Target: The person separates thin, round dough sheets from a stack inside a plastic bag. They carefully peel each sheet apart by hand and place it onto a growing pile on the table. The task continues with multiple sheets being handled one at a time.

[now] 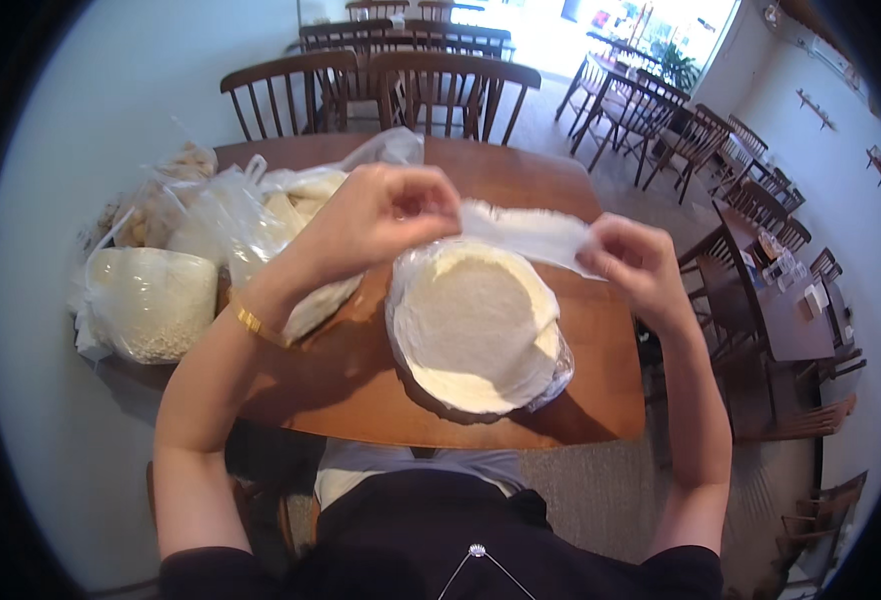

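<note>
Between my two hands a thin whitish sheet [527, 231] is stretched, one edge ragged; whether it is dough skin or film I cannot tell. My left hand [403, 202] pinches its left end, and my right hand [628, 255] grips its right end. Just below the sheet, on the wooden table [313, 409], stands a round stack of thin pale sheets [478, 326], perhaps dough wrappers. Clear plastic wrap [557, 382] shows around the stack's sides. Left of it, partly behind my left forearm, lies a plastic bag with folded pale sheets [305, 191].
A clear bag of white crumbly material [152, 300] sits at the table's left end. Behind it is a bag of light brown pieces [185, 169]. Wooden chairs [455, 71] stand across the table; another table [793, 307] with glasses is at right.
</note>
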A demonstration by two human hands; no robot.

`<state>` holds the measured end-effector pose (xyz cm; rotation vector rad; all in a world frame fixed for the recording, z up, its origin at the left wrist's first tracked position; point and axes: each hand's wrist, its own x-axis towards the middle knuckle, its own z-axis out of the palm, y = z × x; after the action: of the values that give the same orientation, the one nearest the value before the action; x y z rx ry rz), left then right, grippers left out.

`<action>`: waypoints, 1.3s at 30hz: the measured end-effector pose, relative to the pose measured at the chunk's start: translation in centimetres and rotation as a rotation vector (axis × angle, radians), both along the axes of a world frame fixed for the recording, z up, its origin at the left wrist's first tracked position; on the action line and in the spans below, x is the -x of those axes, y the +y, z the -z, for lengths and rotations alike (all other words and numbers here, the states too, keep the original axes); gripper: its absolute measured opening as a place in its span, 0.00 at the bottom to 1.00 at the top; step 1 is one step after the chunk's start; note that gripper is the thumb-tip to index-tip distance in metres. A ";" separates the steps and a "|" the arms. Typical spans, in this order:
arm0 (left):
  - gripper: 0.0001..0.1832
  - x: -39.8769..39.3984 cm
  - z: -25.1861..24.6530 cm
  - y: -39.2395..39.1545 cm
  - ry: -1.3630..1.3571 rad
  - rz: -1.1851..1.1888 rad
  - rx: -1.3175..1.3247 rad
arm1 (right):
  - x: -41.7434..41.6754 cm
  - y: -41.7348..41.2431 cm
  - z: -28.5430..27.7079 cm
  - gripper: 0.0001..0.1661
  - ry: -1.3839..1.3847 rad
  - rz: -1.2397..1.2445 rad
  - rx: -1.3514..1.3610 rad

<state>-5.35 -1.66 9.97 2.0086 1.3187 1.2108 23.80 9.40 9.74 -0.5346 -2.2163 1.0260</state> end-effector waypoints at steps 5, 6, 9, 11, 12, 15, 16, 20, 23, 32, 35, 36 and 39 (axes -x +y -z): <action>0.03 -2.5 8.6 -7.2 0.425 -0.050 -0.116 | -2.3 -5.8 8.1 0.07 -0.221 -0.119 -0.107; 0.03 -3.0 9.7 -7.9 0.426 -0.057 -0.082 | -2.5 -6.2 9.6 0.06 -0.216 -0.122 -0.052; 0.04 -3.3 10.7 -8.1 0.346 -0.073 0.022 | -3.2 -6.1 11.3 0.06 -0.235 -0.130 -0.044; 0.04 -3.3 10.4 -7.3 0.308 -0.105 0.086 | -3.2 -5.3 11.2 0.07 -0.278 -0.071 0.091; 0.04 -3.3 9.8 -6.3 0.312 -0.131 0.118 | -3.0 -4.8 10.6 0.07 -0.295 -0.030 0.175; 0.07 -2.7 10.0 -4.2 0.374 -0.228 0.108 | -2.4 -3.0 10.5 0.11 -0.356 0.122 0.255; 0.08 -2.6 10.3 -3.8 0.441 -0.282 0.021 | -2.6 -2.8 10.4 0.10 -0.344 0.180 0.180; 0.10 -1.9 10.3 -4.3 0.510 -0.339 -0.057 | -4.0 -2.5 9.4 0.08 -0.394 0.115 -0.009; 0.09 -2.6 10.1 -5.8 0.479 -0.252 -0.076 | -4.4 -3.6 9.6 0.07 -0.416 -0.007 -0.075; 0.07 -3.7 11.9 -9.6 0.422 -0.258 -0.097 | -2.2 -2.8 8.5 0.04 -0.554 -0.066 -0.338; 0.07 -3.7 12.2 -10.1 0.391 -0.318 -0.110 | 0.9 -0.6 7.6 0.03 -0.528 -0.114 -0.325; 0.07 -3.7 12.2 -10.2 0.380 -0.334 -0.116 | 2.2 0.1 7.6 0.03 -0.520 -0.099 -0.234; 0.06 -3.5 11.7 -10.6 0.384 -0.369 -0.123 | 5.6 1.4 7.6 0.04 -0.490 -0.056 -0.313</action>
<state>-1.90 -12.22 -1.70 2.2316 1.9099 1.1120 18.24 10.82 2.18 -0.6334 -2.7699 0.5932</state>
